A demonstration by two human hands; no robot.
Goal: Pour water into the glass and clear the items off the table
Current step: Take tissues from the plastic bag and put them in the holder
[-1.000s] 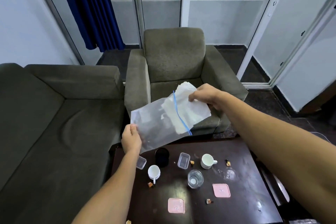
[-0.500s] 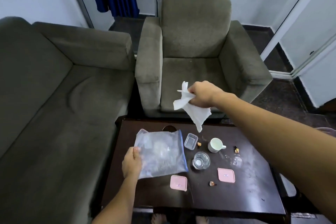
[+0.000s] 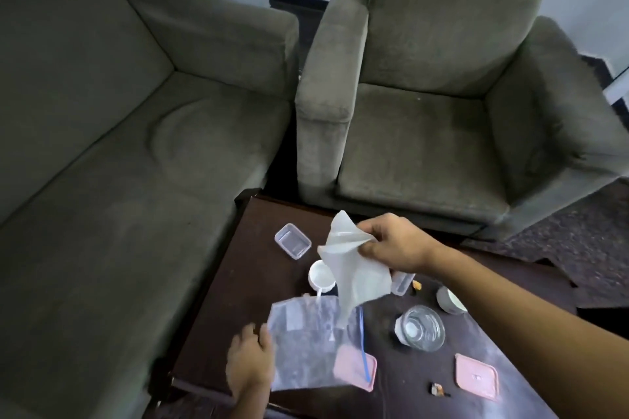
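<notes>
Right hand (image 3: 394, 245) pinches tissue (image 3: 354, 272) near glass (image 3: 420, 326), left hand (image 3: 250, 364) at bag (image 3: 313, 347), grip blurred; sweeping wipe may tip glass.

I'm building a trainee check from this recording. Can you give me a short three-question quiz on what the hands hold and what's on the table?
1. True or false: the right hand holds a tissue above the table.
2. Where does the glass stand? A on the sofa; B on the table; C on the armchair.
3. How many pink lids lie on the table?

Key: 1 true; 2 B; 3 two, one partly under the bag that the left hand holds.
</notes>
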